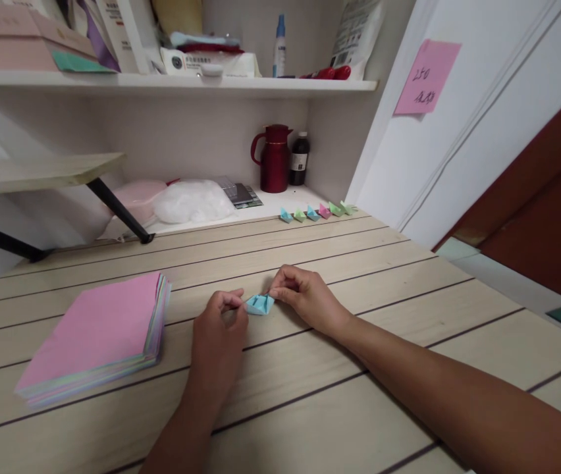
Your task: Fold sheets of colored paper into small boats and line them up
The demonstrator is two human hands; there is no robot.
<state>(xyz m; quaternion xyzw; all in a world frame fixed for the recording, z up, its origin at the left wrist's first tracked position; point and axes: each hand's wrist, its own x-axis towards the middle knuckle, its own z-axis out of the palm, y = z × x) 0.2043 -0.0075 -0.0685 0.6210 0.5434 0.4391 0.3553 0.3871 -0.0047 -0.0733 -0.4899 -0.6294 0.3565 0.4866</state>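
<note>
A small light-blue folded paper boat [259,303] rests just above the wooden table [310,408], held between both hands. My left hand [218,336] pinches its left end with closed fingers. My right hand [305,296] pinches its right end, fingers curled together. To the left lies a stack of coloured square paper [100,336] with a pink sheet on top. Several finished small paper boats [316,212] in blue, green and pink stand in a row at the table's far edge.
Behind the table a white ledge carries a dark red jug [274,158], a dark bottle [299,159] and a white plastic bag [194,201]. A shelf above holds boxes and a spray bottle [279,46]. A pink note [427,77] sticks on the right wall.
</note>
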